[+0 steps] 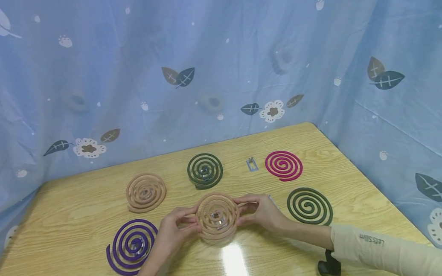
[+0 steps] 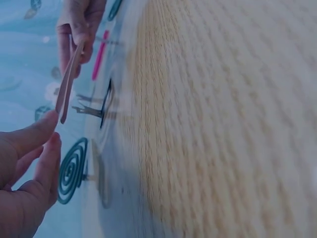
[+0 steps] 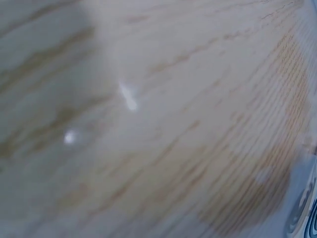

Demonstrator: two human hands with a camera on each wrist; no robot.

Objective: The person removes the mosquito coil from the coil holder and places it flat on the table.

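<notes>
Between both hands is a tan mosquito coil (image 1: pixel 215 196), gripped at opposite edges. My left hand (image 1: pixel 173 232) pinches its left edge and my right hand (image 1: pixel 262 214) pinches its right edge. Through its rings a small metal stand (image 1: pixel 221 224) shows in the head view. Seen edge-on in the left wrist view, the coil (image 2: pixel 68 89) is raised off the table and looks like two thin strips. A metal stand with upright prongs (image 2: pixel 105 105) is beyond it. The right wrist view shows mostly tabletop, without the hand.
Around the hands lie a purple coil (image 1: pixel 115 248), another tan coil (image 1: pixel 132 202), two dark green coils (image 1: pixel 220 170) (image 1: pixel 292 203) and a magenta coil (image 1: pixel 271 165). A bare metal stand (image 1: pixel 252 165) is at the back. A black object (image 1: pixel 329 267) sits below the right sleeve (image 1: pixel 390 246).
</notes>
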